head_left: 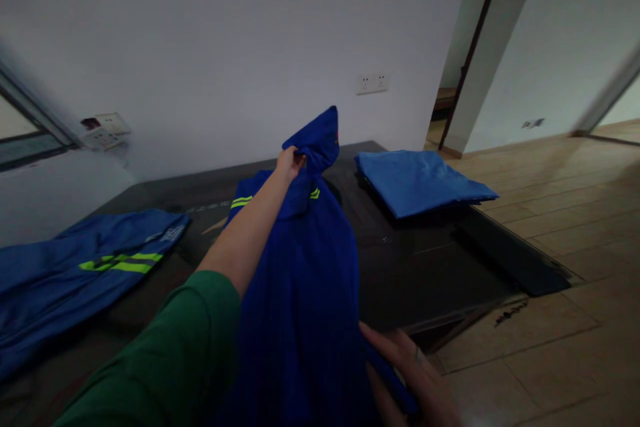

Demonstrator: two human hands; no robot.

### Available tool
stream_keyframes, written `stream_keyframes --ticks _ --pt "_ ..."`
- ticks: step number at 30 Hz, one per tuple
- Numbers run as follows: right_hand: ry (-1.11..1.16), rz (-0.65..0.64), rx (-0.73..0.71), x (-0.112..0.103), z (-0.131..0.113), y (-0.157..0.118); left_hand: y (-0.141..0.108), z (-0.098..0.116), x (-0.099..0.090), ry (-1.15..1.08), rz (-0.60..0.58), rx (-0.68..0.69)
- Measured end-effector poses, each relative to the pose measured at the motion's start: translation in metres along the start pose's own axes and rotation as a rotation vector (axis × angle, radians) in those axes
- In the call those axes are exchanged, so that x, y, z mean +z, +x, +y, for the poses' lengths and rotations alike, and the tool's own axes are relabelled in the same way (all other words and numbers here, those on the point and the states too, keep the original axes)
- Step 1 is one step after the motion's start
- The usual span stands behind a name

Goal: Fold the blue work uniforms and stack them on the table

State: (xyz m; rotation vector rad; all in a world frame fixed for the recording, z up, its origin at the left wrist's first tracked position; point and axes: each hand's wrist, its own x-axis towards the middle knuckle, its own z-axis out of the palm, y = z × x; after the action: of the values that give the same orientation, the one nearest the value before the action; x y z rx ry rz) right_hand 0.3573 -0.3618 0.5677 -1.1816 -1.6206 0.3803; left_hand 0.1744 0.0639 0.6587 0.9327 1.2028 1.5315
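1. In the middle of the frame, a dark blue garment [315, 253] with yellow-green stripes lies lengthwise on the dark counter [415, 280], its near part running out of the bottom edge.
2. The left hand [290, 163], reaching up from the lower left in a green sleeve [175, 340], is closed on bunched cloth at the garment's far end; a flap stands raised above the fingers.
3. At the lower right, the right hand [415, 373], blurred and wearing a ring, has the garment's edge between thumb and fingers, which are only slightly apart.
4. For good handling, it seems best to keep both grips light and draw the cloth evenly between them, so that the side edge runs straight. The bunched far end probably needs easing open and smoothing flat, since creases there would likely carry down the body.
5. To the left lies another striped blue garment [45, 273]; right of centre, a lighter blue folded cloth [420, 180] rests near the counter's far right part. Both seem well out of the pull's way.
6. As for containers, I can make out none holding any of these clothes.
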Motion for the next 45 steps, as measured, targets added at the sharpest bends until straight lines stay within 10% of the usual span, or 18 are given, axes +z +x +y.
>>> stream_keyframes --ticks 7,12,15,22,31,37,45 --pt "0.012 -0.383 -0.317 0.044 -0.008 -0.005 -0.032 -0.016 -0.164 0.011 0.167 -0.001" --pt "-0.233 -0.805 -0.289 0.061 -0.009 -0.01 -0.069 -0.056 -0.222 0.253 0.092 -0.055" --pt "-0.209 -0.781 -0.287 0.052 -0.018 -0.001 -0.074 -0.06 -0.227 0.235 0.06 -0.061" --pt "-0.011 -0.255 -0.25 0.028 -0.058 0.023 -0.051 -0.034 -0.225 0.174 0.145 0.126" --pt "-0.276 -0.981 -0.431 0.096 -0.028 -0.014 -0.067 -0.052 -0.268 0.78 0.245 0.244" --pt "-0.164 -0.796 -0.495 0.081 -0.029 -0.012 -0.096 -0.049 -0.245 1.377 -0.077 0.695" --pt "-0.224 -0.747 -0.771 0.131 0.014 -0.045 -0.089 -0.069 -0.233 1.49 -0.319 0.725"
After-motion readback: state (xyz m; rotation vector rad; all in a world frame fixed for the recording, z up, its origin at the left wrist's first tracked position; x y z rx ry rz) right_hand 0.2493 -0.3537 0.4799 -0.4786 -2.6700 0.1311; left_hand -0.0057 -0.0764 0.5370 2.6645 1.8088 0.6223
